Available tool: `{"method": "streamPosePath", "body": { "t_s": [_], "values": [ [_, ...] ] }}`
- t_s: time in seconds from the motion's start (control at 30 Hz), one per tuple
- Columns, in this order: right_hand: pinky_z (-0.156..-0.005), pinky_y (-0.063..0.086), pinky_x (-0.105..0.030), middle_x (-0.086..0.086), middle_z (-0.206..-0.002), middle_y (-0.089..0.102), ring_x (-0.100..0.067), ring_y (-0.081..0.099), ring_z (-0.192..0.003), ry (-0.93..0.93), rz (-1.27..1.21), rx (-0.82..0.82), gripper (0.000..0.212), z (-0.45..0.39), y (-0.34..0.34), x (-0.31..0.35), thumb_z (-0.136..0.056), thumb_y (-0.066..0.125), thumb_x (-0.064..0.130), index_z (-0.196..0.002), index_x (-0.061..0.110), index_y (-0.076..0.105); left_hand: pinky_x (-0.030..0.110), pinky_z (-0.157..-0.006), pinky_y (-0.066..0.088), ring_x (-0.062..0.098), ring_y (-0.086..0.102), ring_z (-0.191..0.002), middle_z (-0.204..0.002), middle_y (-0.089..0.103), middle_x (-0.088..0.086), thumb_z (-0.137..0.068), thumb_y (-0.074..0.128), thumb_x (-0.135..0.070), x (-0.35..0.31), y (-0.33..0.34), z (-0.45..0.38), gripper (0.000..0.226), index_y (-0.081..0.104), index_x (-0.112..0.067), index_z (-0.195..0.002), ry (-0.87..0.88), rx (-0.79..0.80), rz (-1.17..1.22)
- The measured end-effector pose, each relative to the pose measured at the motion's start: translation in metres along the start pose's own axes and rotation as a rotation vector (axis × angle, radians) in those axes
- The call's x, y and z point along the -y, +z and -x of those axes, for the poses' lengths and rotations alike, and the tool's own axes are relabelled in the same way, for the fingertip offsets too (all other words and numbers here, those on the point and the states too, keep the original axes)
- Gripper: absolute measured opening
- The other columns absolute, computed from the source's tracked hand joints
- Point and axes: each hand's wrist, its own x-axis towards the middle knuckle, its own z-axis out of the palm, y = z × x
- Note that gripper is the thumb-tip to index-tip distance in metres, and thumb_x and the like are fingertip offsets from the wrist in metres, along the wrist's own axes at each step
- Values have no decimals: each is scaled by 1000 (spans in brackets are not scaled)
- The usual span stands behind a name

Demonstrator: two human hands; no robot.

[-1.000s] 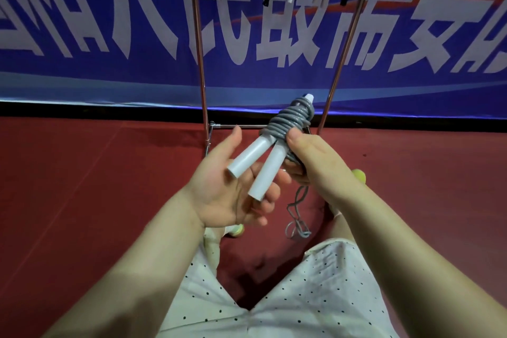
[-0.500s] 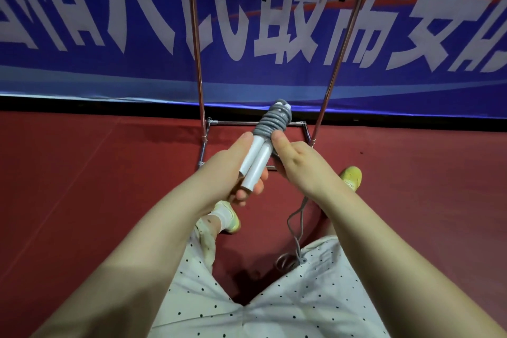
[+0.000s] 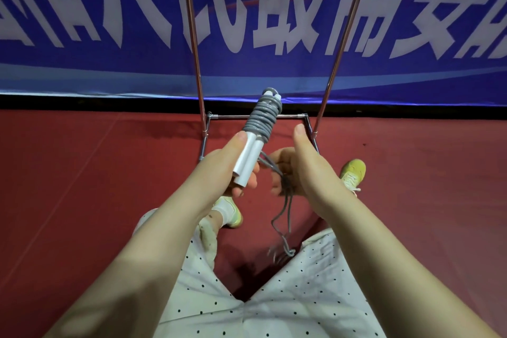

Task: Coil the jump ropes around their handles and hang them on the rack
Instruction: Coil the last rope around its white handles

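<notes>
Red floor (image 3: pixel 82 200), blue banner behind; I see left hand (image 3: pixel 227 170) gripping both white handles (image 3: pixel 248 163), right hand (image 3: pixel 293 170) curled round loose grey rope (image 3: pixel 282 217) w/ tail dangling. Risk imo: slack tension, so coils (image 3: pixel 260 121) unravel before rack (image 3: pixel 192 35)

A blue banner (image 3: pixel 109 44) with large white characters fills the upper frame above a black strip. A red floor (image 3: pixel 82 173) spreads below. White polka-dot shorts (image 3: pixel 301 296) sit at bottom centre, with yellow-green shoes (image 3: pixel 354 170) at centre right and centre.
</notes>
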Motion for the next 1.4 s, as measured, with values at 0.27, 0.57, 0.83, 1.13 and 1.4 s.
{"method": "streamPosePath", "body": {
  "t_s": [0.27, 0.57, 0.83, 1.13, 1.4],
  "values": [
    [-53, 40, -27, 4, -49, 55, -12, 42, -39, -117, 110, -221, 54, -2, -8, 7, -100, 31, 45, -69, 14, 61, 25, -48, 38, 17, 39, -41, -53, 58, 7, -95, 35, -51, 6, 1, -2, 59, 64, -5, -73, -6, -5, 36],
    [-42, 40, -21, -8, -74, 69, -15, 54, -48, -59, -48, -76, 37, 12, -3, 1, -94, 49, 43, -85, 10, 63, 32, -67, 38, 18, 51, -64, -63, 57, -3, -69, 42, -68, 9, -12, -16, 59, 62, -13, -70, 54, -56, -510],
    [-52, 36, -24, 4, -70, 65, -13, 54, -58, -135, -50, -169, 18, 12, -5, -5, -90, 61, 30, -83, 13, 66, 31, -62, 41, 13, 58, -74, -80, 60, -8, -64, 69, -57, 3, -6, -9, 40, 55, -25, -84, 186, -171, -683],
    [-48, 32, -21, -1, -60, 51, -8, 48, -52, -276, -92, -170, 20, 11, -6, -7, -77, 65, 35, -70, 17, 60, 31, -69, 41, 9, 53, -69, -74, 59, -13, -65, 59, -63, 1, -16, -1, 36, 58, -29, -76, 209, 82, -535],
    [-51, 31, -24, 0, -61, 53, -18, 44, -60, -358, 17, -31, 17, 15, -7, -6, -79, 58, 34, -73, 25, 71, 22, -62, 51, 14, 66, -71, -78, 71, 3, -90, 50, -36, -7, -14, 14, 32, 69, -11, -91, 85, 346, -69]
  ]
}}
